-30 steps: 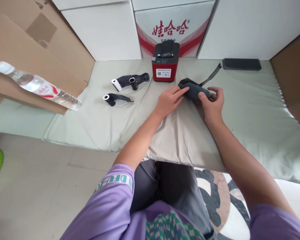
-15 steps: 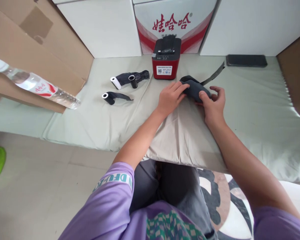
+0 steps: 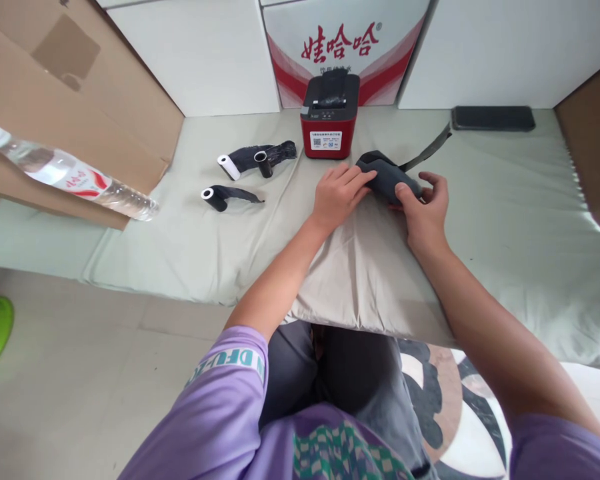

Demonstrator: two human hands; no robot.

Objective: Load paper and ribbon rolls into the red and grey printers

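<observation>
Between my two hands lies a dark grey rounded device (image 3: pixel 387 180), low over the cloth-covered surface. A long thin black strip (image 3: pixel 429 150) sticks out behind it, up and to the right. My left hand (image 3: pixel 339 195) has its fingers closed against the device's left end. At the other end, the thumb of my right hand (image 3: pixel 425 203) presses on top, with the fingers curled around the far side, partly hidden. Just behind my left hand stands a red and black printer (image 3: pixel 329 123), a black strip rising from its top slot.
To the left lie a white-ended roll (image 3: pixel 227 167) with black film, a small black roll (image 3: pixel 263 164) and another black roll (image 3: pixel 215 198). A water bottle (image 3: pixel 70 175) leans by a cardboard box (image 3: pixel 130 100). A black phone-like slab (image 3: pixel 493 119) lies at back right.
The view has shifted very slightly. Both hands keep the same hold on the dark grey device, and nothing else has visibly moved.
</observation>
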